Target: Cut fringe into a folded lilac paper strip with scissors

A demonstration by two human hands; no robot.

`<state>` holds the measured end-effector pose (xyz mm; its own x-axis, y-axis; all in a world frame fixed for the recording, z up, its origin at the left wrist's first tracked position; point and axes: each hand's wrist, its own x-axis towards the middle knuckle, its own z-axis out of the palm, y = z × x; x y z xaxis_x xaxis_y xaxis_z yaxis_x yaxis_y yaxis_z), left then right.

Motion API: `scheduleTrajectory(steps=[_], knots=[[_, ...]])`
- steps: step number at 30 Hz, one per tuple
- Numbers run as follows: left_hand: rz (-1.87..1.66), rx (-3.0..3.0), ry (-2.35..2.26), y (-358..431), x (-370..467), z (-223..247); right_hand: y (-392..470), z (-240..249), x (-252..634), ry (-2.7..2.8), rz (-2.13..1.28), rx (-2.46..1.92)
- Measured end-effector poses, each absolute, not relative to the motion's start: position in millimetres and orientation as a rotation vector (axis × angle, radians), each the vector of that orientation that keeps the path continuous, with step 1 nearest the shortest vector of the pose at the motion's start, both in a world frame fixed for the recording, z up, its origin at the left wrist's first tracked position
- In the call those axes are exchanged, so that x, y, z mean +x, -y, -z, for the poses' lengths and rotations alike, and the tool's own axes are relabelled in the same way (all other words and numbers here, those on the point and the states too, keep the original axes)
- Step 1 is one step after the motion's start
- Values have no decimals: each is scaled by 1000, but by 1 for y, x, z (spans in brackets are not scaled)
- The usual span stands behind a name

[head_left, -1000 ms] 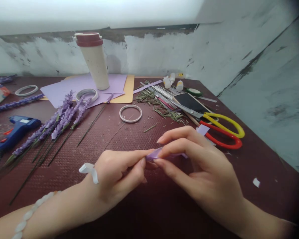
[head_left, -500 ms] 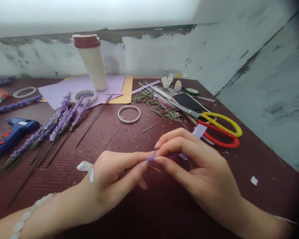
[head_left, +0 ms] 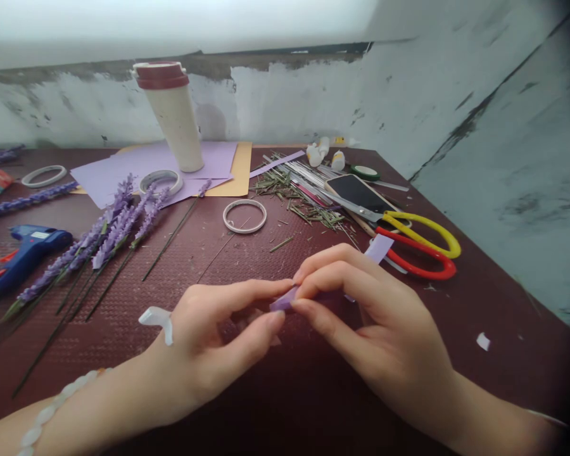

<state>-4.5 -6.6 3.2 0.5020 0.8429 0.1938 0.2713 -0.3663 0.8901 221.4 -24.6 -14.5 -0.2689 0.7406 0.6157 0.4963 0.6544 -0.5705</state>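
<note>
A narrow purple paper strip [head_left: 284, 299] is held between my two hands above the near part of the table. My right hand [head_left: 380, 316] pinches it between thumb and fingertips, the other fingers curled behind. My left hand [head_left: 218, 342] has its thumb and forefinger at the strip's near end; its other fingers are mostly hidden. A light purple length of paper [head_left: 379, 249] shows behind my right hand, and whether it is the same strip I cannot tell. A bit of white tape [head_left: 158, 320] sticks to the back of my left hand.
Scissors [head_left: 420, 244] lie beyond my right hand, near a phone [head_left: 361, 193] and cut stems [head_left: 308, 202]. Tape rings [head_left: 225, 209], purple flower sprigs [head_left: 116, 234] and a blue glue gun [head_left: 28, 250] are further left. A lidded cup [head_left: 175, 126] stands on purple paper [head_left: 99, 177].
My left thumb and forefinger have opened a little from each other, showing more of the strip's end. My right hand keeps its pinch. The whole view has shifted slightly.
</note>
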Motion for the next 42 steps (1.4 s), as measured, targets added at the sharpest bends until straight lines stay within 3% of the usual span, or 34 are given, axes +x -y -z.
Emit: scheduleTrajectory(steps=[15, 42], knots=[[-983, 1791, -1067, 9, -3, -2, 27, 15, 222, 1987, -131, -972], [-1023, 2351, -1120, 17, 3, -7, 32, 18, 222, 2066, -25, -985]])
